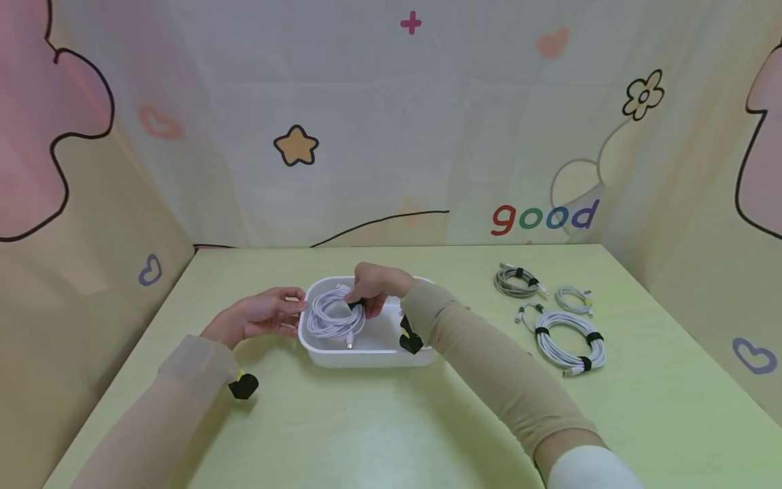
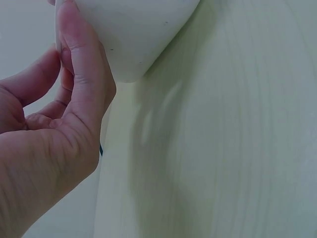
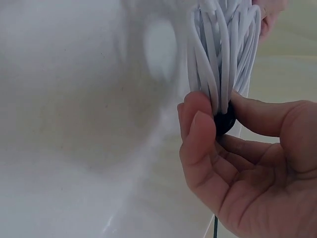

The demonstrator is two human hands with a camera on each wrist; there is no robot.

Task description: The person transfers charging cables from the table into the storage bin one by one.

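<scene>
A coiled white cable (image 1: 326, 319) is in the left part of a white plastic bin (image 1: 373, 360), with a connector end showing at its front. My right hand (image 1: 377, 288) pinches the coil at its black strap (image 3: 226, 121), thumb on one side and fingers on the other. At the bin's left end, my left hand (image 1: 267, 314) grips the rim between thumb and fingers, as the left wrist view also shows with the hand (image 2: 74, 94) at the bin wall (image 2: 133, 34). The right forearm hides part of the bin's right end.
On the right of the table (image 1: 342, 428) lie a grey coiled cable (image 1: 506, 285), a small white coil (image 1: 568, 303) and a larger white coil (image 1: 552, 356) with black straps. A patterned curtain (image 1: 379, 156) stands behind and at both sides.
</scene>
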